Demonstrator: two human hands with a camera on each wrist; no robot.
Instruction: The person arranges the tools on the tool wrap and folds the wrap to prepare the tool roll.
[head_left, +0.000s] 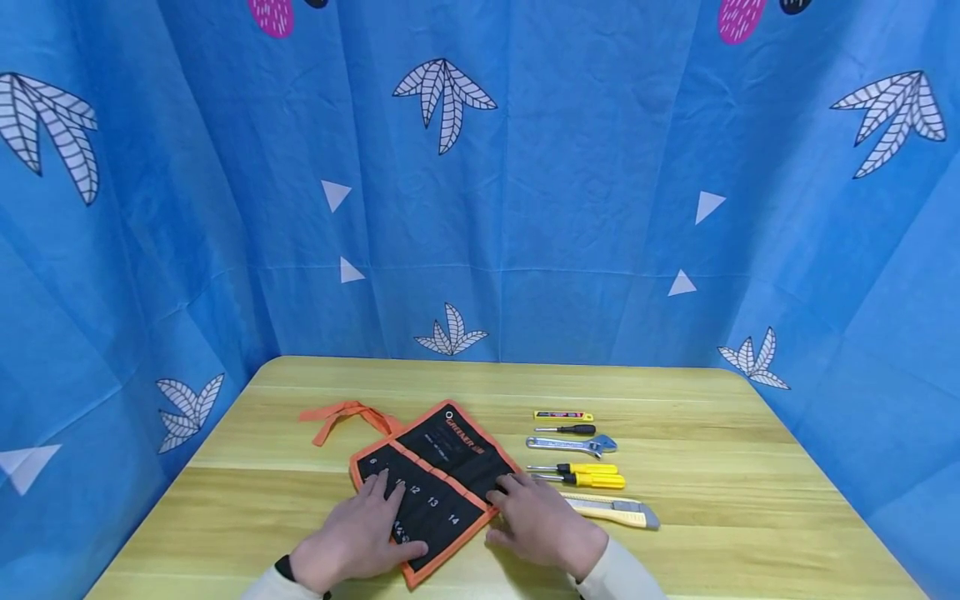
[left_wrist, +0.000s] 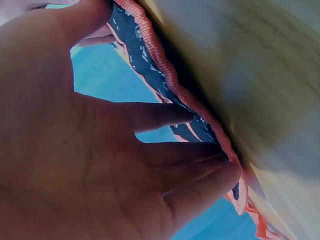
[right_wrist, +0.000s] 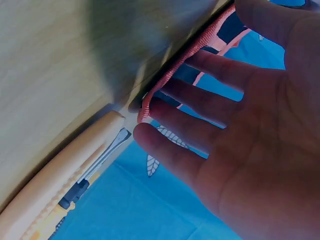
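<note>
A black tool pouch (head_left: 431, 517) with orange trim and numbered pockets lies spread at an angle on the wooden table. My left hand (head_left: 360, 529) rests on its lower left part, fingers straight and spread, as the left wrist view also shows. At the pouch's right edge my right hand (head_left: 540, 521) touches the orange trim (right_wrist: 172, 70) with extended fingertips. An orange tie strap (head_left: 345, 412) trails from the far left side. Just right of the right hand lies a utility knife (head_left: 615, 510), its near end partly hidden by that hand.
Right of the pouch, two yellow-handled screwdrivers (head_left: 596, 481) lie side by side. Beyond them are an adjustable wrench (head_left: 573, 443), a small black-handled screwdriver (head_left: 577, 429) and a slim yellow packet (head_left: 562, 415). A blue patterned curtain (head_left: 502, 208) surrounds the table (head_left: 712, 442).
</note>
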